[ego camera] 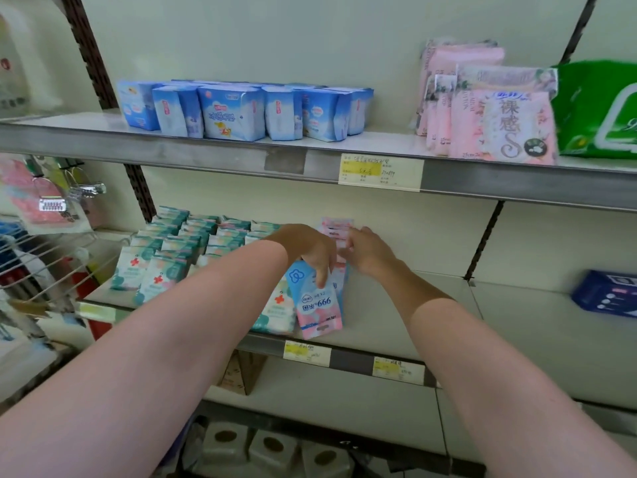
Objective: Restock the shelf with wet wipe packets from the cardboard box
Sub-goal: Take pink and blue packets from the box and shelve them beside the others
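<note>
Wet wipe packets (319,305): pink-and-blue packs stood in a row running front to back on the middle shelf (413,305), just right of the green-and-white packs (165,257); the front pack is seen upside down, print inverted.
Left hand (306,246): laid over the top of the front packs, fingers curled down onto the front face; the front pack is held by its upper edge.
Right hand (368,250): placed against the right side of the row, near its middle; whether the fingers are closed round a pack cannot be told, as they are hidden behind the packs.
Step in hand (judged): the row is being squared and pressed together after packs were set down.
Good practice: the row should be steadied from both sides, packs kept upright and flush with the shelf lip, faces aligned forward, and the neighbouring green-and-white stack left undisturbed.
Risk: a pack released too early could tip forward over the shelf edge.
Cardboard box: not identified with certainty in view.
Upper shelf (241,157): blue packs (234,112) and pink packs (499,125) are stocked.
</note>
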`<state>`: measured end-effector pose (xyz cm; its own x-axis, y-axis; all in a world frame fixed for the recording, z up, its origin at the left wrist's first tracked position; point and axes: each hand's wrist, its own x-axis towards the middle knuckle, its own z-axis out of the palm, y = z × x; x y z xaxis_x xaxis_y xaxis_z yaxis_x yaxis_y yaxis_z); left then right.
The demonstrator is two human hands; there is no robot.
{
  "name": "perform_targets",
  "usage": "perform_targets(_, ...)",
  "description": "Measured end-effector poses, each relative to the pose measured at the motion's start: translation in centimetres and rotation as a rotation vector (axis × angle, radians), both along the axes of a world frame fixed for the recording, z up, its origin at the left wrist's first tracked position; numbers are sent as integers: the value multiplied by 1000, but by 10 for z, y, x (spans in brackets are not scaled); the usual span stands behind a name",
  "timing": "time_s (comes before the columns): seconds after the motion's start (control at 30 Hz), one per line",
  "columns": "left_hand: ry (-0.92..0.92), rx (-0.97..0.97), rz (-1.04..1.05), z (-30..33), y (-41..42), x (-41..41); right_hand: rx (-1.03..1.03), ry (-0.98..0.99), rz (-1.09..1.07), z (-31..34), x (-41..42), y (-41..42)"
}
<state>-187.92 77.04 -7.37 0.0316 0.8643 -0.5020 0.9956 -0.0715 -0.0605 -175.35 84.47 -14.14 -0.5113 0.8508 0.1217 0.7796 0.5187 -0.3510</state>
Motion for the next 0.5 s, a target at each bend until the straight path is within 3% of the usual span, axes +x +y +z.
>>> perform_targets(0.27, -107, 89, -71, -2, 33, 47, -217, -229, -65, -12, 67, 16)
perform_targets(0.5, -158, 146, -114, -26, 63, 84, -421, -184, -15, -21, 117, 29)
